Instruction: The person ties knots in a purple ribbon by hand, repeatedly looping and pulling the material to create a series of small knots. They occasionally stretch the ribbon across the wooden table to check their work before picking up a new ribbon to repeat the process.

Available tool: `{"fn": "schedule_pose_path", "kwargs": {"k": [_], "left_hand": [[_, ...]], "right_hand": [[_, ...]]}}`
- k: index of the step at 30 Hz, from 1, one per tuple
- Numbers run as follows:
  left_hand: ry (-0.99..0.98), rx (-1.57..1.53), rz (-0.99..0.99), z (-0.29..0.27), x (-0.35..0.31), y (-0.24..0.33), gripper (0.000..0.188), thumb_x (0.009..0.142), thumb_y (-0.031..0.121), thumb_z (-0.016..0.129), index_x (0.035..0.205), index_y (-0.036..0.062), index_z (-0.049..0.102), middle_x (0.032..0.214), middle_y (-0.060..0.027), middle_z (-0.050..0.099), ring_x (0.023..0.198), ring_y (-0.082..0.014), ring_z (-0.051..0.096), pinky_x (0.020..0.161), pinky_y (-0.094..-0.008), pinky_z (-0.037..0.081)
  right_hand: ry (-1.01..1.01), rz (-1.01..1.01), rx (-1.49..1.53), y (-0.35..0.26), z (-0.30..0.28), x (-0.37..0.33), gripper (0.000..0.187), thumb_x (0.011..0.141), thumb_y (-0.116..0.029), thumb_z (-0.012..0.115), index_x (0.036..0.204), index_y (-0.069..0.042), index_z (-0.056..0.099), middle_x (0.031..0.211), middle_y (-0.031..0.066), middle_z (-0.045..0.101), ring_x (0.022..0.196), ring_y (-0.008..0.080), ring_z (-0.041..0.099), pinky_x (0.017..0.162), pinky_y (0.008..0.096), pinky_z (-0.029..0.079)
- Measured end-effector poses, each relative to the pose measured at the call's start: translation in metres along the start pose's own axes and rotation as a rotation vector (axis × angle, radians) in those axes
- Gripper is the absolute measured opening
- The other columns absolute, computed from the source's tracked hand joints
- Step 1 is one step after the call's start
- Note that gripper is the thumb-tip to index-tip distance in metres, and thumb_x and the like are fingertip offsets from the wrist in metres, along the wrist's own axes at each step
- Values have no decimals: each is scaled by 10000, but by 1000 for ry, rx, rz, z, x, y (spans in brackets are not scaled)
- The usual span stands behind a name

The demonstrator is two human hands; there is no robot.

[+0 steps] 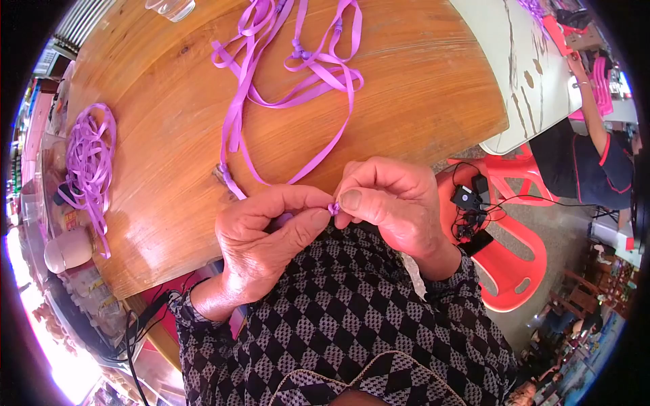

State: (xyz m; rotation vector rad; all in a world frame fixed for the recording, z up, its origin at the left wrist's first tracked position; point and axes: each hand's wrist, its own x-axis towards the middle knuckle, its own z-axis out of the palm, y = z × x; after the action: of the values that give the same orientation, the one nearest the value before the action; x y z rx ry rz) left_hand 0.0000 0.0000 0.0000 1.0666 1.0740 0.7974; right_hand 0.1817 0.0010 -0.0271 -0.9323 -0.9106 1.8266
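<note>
My left hand (271, 237) and my right hand (393, 203) meet just past the near edge of the wooden table. Both pinch a small knot in a purple ribbon (333, 209) between thumb and forefinger. From there the long purple ribbon (238, 111) runs up across the tabletop in loose loops, with a few darker knots (298, 49) along it. The ends inside my fingers are hidden.
On the wooden table (420, 95), a tangled bundle of purple ribbon (91, 159) lies at the left and a clear cup (172, 8) at the far edge. To the right stand a red plastic chair (511, 271) holding black adapters and cables (467, 199), a white table (535, 68), and another person (596, 162).
</note>
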Motion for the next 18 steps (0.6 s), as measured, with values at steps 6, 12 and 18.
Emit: {"fn": "schedule_pose_path", "kwargs": {"k": [6, 12, 18], "left_hand": [[63, -4, -60, 2, 1, -1, 112, 798, 10, 647, 905, -25, 637, 789, -26, 644, 719, -69, 571, 658, -198, 466], [-26, 55, -43, -2, 2, -5, 129, 861, 70, 614, 940, -32, 615, 751, 22, 589, 661, -9, 489, 572, -148, 391], [4, -35, -119, -3, 4, -3, 123, 861, 70, 614, 933, -31, 611, 754, 33, 585, 669, -7, 489, 579, -145, 390]], "right_hand": [[71, 19, -27, -5, 1, 0, 63, 818, -3, 550, 804, 50, 583, 740, 103, 580, 622, 134, 563, 554, 216, 401], [32, -36, -98, -5, 2, 0, 76, 816, -1, 570, 852, 63, 586, 777, 101, 596, 676, 126, 558, 589, 222, 416], [-26, -742, -827, -14, -6, 13, 417, 653, -174, 765, 972, 50, 616, 862, 75, 614, 744, 178, 550, 643, 270, 424]]}}
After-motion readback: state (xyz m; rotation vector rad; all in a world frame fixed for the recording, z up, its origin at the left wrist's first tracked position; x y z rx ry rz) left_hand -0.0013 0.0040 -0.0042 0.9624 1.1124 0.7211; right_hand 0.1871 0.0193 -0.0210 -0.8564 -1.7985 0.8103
